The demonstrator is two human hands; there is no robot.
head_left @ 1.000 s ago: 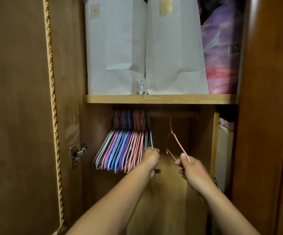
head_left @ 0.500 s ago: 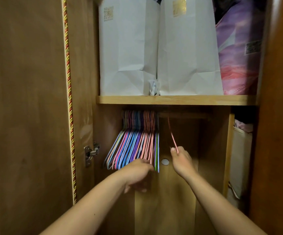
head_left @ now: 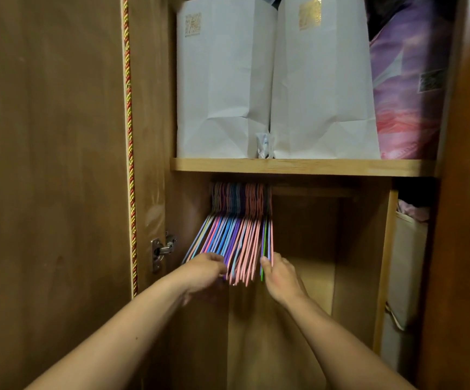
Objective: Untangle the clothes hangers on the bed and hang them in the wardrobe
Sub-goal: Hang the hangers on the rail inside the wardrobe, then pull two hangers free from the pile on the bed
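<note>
Left hand's fingers [head_left: 216,261] curl against the left-front lower edges of the bunch of hangers [head_left: 236,237]; whether they actually clamp a wire can't be told, tips are buried in the bundle. Right hand's fingers [head_left: 280,261] are loosely spread, thumb up along the rightmost hanger's lower end, pressing at the bunch's right side rather than closed on anything. Left hand [head_left: 202,274] and right hand [head_left: 280,277] bracket the bundle from both sides, both forearms reaching up from the bottom edge into the wardrobe [head_left: 363,249]. Hangers hang packed together from the rail [head_left: 312,191] under the shelf [head_left: 298,166], fanned toward the lower left. Versus half a second ago: the single pink hanger that hung apart on the right, pinched in the right hand, now sits against the bunch; right hand has shifted left to the bundle, left hand has come up from below it. Hooks and rail sit in shadow, so individual hooks are hard to separate. Two white paper bags [head_left: 270,80] and a purple-pink package [head_left: 405,88] on the shelf are cut off at the top edge. A hinge [head_left: 162,250] shows on the open door [head_left: 50,164].
</note>
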